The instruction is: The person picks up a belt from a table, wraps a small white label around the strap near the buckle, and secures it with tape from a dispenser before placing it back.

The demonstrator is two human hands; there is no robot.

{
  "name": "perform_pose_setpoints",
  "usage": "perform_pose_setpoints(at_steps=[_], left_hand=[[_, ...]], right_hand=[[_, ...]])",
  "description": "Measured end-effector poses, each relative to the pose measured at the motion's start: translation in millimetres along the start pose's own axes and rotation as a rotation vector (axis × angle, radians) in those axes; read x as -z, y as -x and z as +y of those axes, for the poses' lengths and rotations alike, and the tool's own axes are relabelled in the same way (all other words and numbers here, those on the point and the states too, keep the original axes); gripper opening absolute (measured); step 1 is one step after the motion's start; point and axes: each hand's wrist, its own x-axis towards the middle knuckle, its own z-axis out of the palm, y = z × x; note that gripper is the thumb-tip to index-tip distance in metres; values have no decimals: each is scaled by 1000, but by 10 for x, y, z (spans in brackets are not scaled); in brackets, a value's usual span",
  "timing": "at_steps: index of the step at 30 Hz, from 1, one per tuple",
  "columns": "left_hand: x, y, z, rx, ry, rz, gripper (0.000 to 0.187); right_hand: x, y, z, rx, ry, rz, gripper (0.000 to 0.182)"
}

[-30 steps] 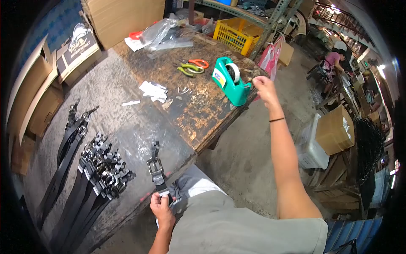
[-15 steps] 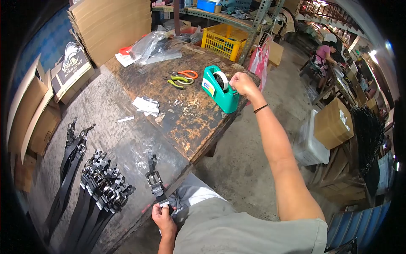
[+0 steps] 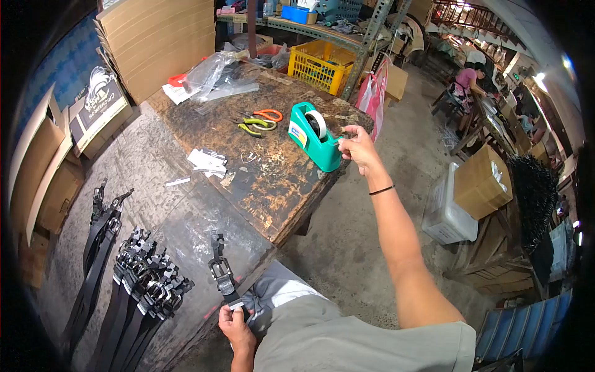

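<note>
My left hand (image 3: 237,330) pinches a black strap (image 3: 228,288) near the front edge of the table. A white label (image 3: 236,305) lies across the strap by my thumb. Beyond my fingers, the strap's metal buckle (image 3: 220,268) rests on the tabletop. My right hand (image 3: 359,149) is at the front end of a green tape dispenser (image 3: 323,158). Its thumb and index finger pinch together there, apparently on a strip of clear tape that barely shows. A white-cored roll of tape (image 3: 318,124) sits in the dispenser.
Several black straps with buckles (image 3: 149,273) lie at the left. Pliers (image 3: 260,121), white labels (image 3: 207,162) and plastic bags (image 3: 217,80) are on the table (image 3: 260,198). Cardboard boxes (image 3: 102,115) line the left side. A yellow crate (image 3: 319,65) stands behind. A person (image 3: 465,84) sits far right.
My right hand has moved down from above the tape roll to the dispenser's front end. My left hand still holds the strap. The whole view has shifted slightly.
</note>
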Motion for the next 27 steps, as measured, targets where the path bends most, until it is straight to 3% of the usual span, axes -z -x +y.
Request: perform_pose_setpoints(at_steps=[5, 10, 27], left_hand=[[0, 5, -20, -18, -11, 4, 2], [-5, 0, -17, -10, -11, 10, 3], [-17, 2, 18, 19, -13, 8, 2]], right_hand=[[31, 15, 83, -37, -19, -4, 54], [24, 15, 163, -47, -32, 3, 43], [42, -65, 265, 20, -184, -54, 48]])
